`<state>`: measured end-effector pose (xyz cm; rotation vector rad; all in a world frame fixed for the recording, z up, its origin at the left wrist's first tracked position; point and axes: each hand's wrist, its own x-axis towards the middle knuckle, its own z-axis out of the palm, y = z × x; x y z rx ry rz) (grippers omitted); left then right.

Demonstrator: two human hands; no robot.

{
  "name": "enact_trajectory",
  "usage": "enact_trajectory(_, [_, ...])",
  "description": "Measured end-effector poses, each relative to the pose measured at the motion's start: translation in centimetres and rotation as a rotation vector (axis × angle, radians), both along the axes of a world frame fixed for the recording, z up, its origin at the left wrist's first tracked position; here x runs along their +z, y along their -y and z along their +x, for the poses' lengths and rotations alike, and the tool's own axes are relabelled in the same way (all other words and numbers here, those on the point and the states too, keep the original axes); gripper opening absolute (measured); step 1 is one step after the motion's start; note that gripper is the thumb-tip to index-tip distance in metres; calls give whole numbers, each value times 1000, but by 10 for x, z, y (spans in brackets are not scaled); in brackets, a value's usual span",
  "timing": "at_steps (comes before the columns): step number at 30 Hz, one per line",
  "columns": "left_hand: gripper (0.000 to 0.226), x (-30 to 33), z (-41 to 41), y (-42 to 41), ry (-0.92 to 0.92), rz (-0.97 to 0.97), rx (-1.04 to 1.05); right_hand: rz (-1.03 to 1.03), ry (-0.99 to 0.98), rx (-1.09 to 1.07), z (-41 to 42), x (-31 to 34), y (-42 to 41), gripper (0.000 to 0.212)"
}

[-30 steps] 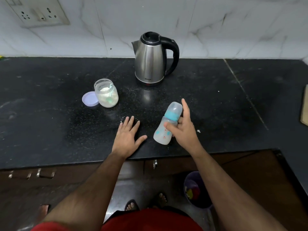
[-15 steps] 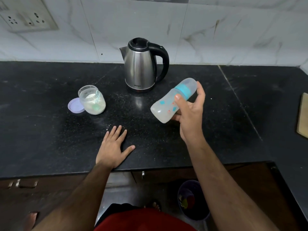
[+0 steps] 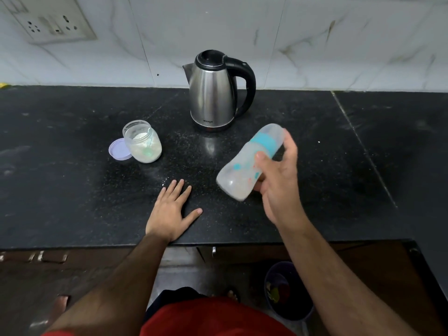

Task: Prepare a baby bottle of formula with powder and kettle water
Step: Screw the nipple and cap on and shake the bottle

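Observation:
My right hand (image 3: 278,183) grips a capped baby bottle (image 3: 242,168) with a blue collar, tilted in the air with its base toward me and its cap pointing up and right; whitish liquid shows inside. My left hand (image 3: 171,209) rests flat on the black counter (image 3: 72,190), fingers spread. A steel kettle (image 3: 213,93) with a black handle stands at the back near the wall. To its left, an open jar of white powder (image 3: 143,144) with a green scoop inside sits beside its purple lid (image 3: 117,149).
A wall socket plate (image 3: 52,20) is at the upper left. Spilled powder specks (image 3: 166,181) lie ahead of my left fingers. Below the counter edge stands a dark bucket (image 3: 288,289) on the floor, near my feet.
The bottle went from upright near the counter to lifted and tilted in my right hand, and its image is blurred now. My left hand stays flat on the counter.

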<state>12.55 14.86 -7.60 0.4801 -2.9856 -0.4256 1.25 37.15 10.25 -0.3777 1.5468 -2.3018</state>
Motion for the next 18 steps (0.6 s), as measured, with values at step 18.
enact_trajectory(18, [85, 3, 0, 0, 4, 22, 8, -67, 96, -56, 11, -1, 0, 68])
